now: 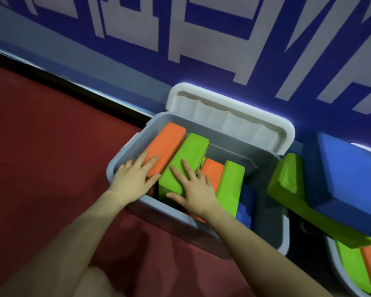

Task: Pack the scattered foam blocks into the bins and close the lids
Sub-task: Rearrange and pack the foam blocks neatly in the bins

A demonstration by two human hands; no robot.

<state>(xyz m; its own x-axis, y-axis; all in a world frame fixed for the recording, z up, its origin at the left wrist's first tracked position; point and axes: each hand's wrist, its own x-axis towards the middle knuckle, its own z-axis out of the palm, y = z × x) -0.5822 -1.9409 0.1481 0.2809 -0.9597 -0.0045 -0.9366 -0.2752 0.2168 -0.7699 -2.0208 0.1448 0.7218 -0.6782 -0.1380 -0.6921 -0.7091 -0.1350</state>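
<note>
A grey bin (124, 151) stands on the red floor against the wall, its white lid (229, 118) tipped open behind it. Inside lie a long orange foam block (167, 140), a green block (186, 159) beside it, a second orange block (212, 172), another green block (230, 185) and a blue one (245, 209) lower down. My left hand (135, 176) lies flat with straight fingers on the near end of the long orange block. My right hand (193, 189) presses flat on the first green block.
To the right, a second bin (338, 273) holds green and orange blocks, with a large blue block (347, 174) and a green block (287, 183) piled across its top. A blue and grey patterned wall (180, 39) runs behind. Red floor (51, 146) spreads left.
</note>
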